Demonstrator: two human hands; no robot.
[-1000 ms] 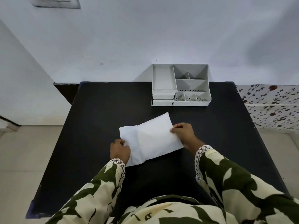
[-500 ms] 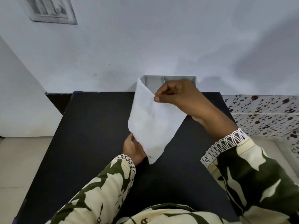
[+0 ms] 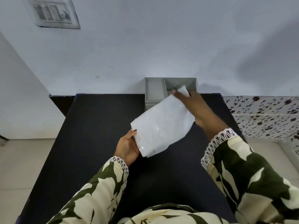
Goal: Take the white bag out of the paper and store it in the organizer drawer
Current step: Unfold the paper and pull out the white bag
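A white packet (image 3: 163,126), paper with a glossy white bag showing at its surface, hangs tilted above the black table (image 3: 90,135). My left hand (image 3: 127,147) grips its lower left corner. My right hand (image 3: 192,107) pinches its upper right end, close in front of the grey organizer (image 3: 155,91). The organizer stands at the table's far edge against the wall; the packet and my right hand hide its drawers and most of its right compartments. I cannot tell where paper ends and bag begins.
A white wall rises behind the table, with a switch plate (image 3: 53,13) at the upper left. A floral-patterned surface (image 3: 267,117) lies to the right of the table. Pale floor shows on both sides.
The packet was lifted off the table and has turned from nearly upright to a lower slant. My right hand moved toward the organizer; the left hand shifted to the lower corner.
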